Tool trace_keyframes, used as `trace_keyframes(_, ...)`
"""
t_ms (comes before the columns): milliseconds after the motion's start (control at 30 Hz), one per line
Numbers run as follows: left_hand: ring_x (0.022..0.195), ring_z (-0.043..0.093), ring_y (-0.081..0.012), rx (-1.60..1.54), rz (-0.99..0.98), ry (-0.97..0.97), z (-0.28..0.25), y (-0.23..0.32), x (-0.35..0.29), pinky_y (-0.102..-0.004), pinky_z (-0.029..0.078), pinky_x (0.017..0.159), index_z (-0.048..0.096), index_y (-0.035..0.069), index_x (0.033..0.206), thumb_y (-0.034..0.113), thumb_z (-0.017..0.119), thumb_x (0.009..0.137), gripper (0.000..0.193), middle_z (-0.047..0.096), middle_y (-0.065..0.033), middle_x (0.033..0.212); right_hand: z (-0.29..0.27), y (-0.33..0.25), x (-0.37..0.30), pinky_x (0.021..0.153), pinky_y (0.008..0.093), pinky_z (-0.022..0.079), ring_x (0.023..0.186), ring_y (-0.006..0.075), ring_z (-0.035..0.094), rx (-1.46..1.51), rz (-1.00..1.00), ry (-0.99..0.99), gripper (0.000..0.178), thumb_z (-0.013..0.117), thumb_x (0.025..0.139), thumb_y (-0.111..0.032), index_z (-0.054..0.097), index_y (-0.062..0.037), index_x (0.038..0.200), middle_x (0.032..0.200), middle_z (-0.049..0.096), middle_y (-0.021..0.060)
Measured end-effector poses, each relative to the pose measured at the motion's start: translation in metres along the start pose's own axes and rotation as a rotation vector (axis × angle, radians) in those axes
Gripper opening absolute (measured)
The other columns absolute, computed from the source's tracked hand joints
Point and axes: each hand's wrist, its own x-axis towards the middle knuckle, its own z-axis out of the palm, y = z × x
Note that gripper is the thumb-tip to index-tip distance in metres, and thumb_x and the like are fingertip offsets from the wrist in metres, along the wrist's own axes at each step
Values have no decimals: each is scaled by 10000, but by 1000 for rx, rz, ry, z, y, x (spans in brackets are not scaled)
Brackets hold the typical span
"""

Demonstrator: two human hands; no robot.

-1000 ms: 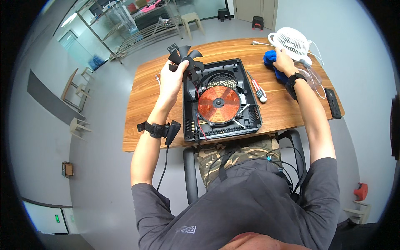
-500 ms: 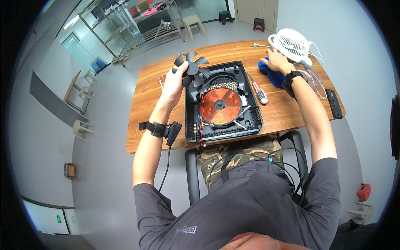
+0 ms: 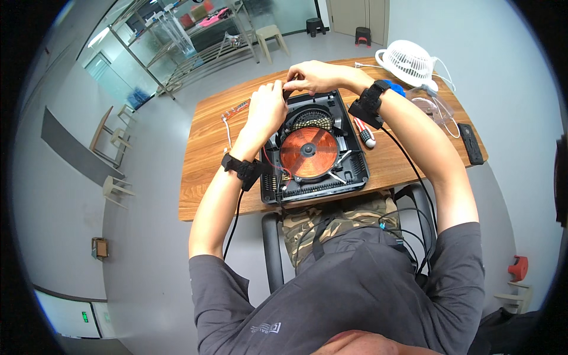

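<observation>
Over the far left edge of an opened induction cooker base, my two hands come together. My left hand is closed on a black fan blade wheel, of which only a dark sliver shows between the hands. From the right, my right hand reaches across with curled fingers and pinches at the same wheel; its fingertips are partly hidden. Below them the copper coil lies in the black base, with a round vent grille behind it. Thin red and black wires run along the base's left side.
Right of the base lies a red-and-white screwdriver. Further right are a blue item, a white fan, a clear plastic bag and a black strip-shaped part. A narrow reddish circuit board lies at left.
My right hand has left the blue item and moved left to meet my left hand. The fan blade wheel, in plain view before, is now mostly covered. My left hand has shifted right.
</observation>
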Motion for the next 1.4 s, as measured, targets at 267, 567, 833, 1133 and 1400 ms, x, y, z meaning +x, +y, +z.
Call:
trace_keyframes(267,1200,527,-364,-57,-73,-131,-6,1,-9,-504,412,989,464,69,1383,145,750,763,687,572,-182,1240,13,21,4,701,268,561,791,124,658,418,78,-21,386,626,998,-251,635,63,1221,982,710,88)
trace_keyframes(567,1257,571,-288,-534,-240,-267,-5,-33,-30,-417,444,1055,419,41,1469,162,808,777,803,608,-183,1312,19,46,-17,840,274,589,879,137,679,742,76,67,359,628,992,-125,588,83,1282,1087,678,116)
trace_keyframes(833,1009,709,-251,-552,-272,-283,8,-34,-19,-346,557,883,644,-24,1228,39,739,848,396,720,-184,1092,39,80,-26,756,267,560,825,118,650,440,117,50,367,697,934,-113,610,36,1258,985,689,57)
trace_keyframes(1133,1019,686,-372,-352,-206,-304,36,-23,-22,-433,539,896,682,11,1157,114,764,814,368,713,-218,1058,61,95,-34,753,378,554,855,264,694,52,140,53,389,764,829,-84,645,12,1186,1001,702,186)
trace_keyframes(1400,1030,670,-362,-249,-183,-369,50,-17,-22,-449,528,890,688,30,1096,149,780,787,344,712,-189,1044,82,115,-39,932,424,507,1083,358,610,-103,92,78,399,776,789,-68,655,-29,1167,1082,642,177)
